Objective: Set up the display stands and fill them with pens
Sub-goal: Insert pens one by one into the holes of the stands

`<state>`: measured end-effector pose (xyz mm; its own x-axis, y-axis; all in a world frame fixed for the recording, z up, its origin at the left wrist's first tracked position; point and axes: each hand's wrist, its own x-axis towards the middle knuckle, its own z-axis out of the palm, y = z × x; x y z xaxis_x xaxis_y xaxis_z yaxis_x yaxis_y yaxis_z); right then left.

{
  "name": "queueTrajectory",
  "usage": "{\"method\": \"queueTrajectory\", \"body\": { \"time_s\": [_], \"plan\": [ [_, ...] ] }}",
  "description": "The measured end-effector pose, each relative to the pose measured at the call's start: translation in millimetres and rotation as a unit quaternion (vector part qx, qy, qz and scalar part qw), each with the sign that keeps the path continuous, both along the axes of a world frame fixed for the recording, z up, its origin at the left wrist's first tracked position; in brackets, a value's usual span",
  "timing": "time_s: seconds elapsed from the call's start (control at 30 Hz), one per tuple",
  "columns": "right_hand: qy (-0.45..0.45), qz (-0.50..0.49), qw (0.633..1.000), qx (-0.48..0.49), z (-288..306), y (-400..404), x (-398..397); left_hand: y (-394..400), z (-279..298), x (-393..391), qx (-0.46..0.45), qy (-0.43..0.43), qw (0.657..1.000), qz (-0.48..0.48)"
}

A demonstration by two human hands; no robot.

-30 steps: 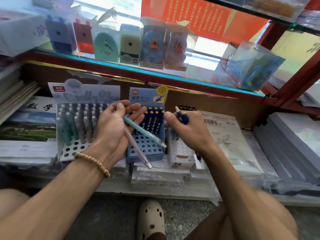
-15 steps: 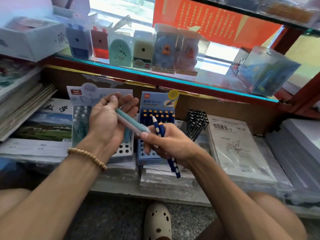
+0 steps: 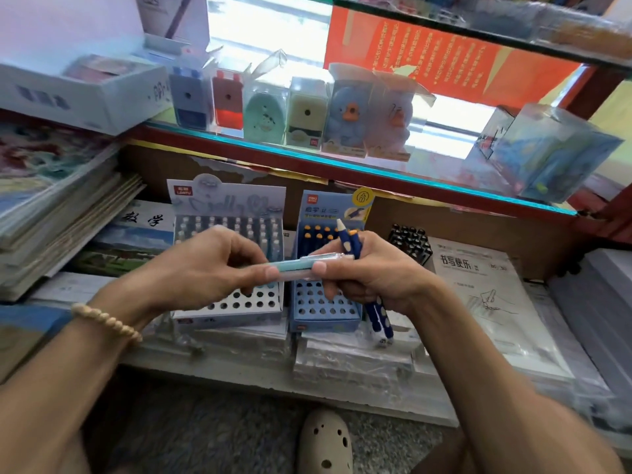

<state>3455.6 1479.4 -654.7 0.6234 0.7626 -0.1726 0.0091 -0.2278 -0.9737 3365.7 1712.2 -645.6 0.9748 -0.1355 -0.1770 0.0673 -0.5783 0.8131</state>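
Observation:
Two display stands sit side by side on the lower shelf: a white one (image 3: pixel 239 307) with pastel pens in its back rows, and a blue one (image 3: pixel 325 311) with dark blue pens at the back. In front of them my left hand (image 3: pixel 205 268) and my right hand (image 3: pixel 372 271) meet. Both pinch pastel pens (image 3: pixel 297 266) held level between them, teal and pink. My right hand also grips dark blue pens (image 3: pixel 350 244) with pale dots, running from above my fingers to below my palm. Front holes of both stands show bare.
A bundle of black pens (image 3: pixel 410 241) stands right of the blue stand. Wrapped booklets (image 3: pixel 485 292) lie to the right, stacked notebooks (image 3: pixel 61 206) to the left. A glass shelf (image 3: pixel 342 165) with boxed sharpeners hangs above. My foot in a beige clog (image 3: pixel 325 443) is below.
My hands have come together in front of the stands. The pastel pens turned from slanting down to level, and my right thumb and fingers now pinch their right end.

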Motion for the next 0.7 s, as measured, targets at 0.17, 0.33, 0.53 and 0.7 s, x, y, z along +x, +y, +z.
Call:
{"method": "queueTrajectory", "body": {
  "time_s": [0.17,0.33,0.53,0.7],
  "plan": [
    [-0.012,-0.14,0.989,0.048,-5.1,26.6,-10.3,12.3,-6.1,-6.4,0.021,-0.029,0.999,0.04],
    [-0.17,-0.226,0.959,0.002,-2.7,58.9,-16.6,27.3,-3.5,-15.2,0.134,-0.153,0.972,0.115],
    [-0.063,-0.196,0.979,0.017,8.5,90.1,-21.6,45.8,2.9,-36.2,0.191,-0.253,0.928,0.197],
    [0.077,-0.229,0.964,0.11,17.8,108.4,-27.9,66.3,5.3,-50.5,0.24,-0.157,0.923,0.256]
  ]
}}
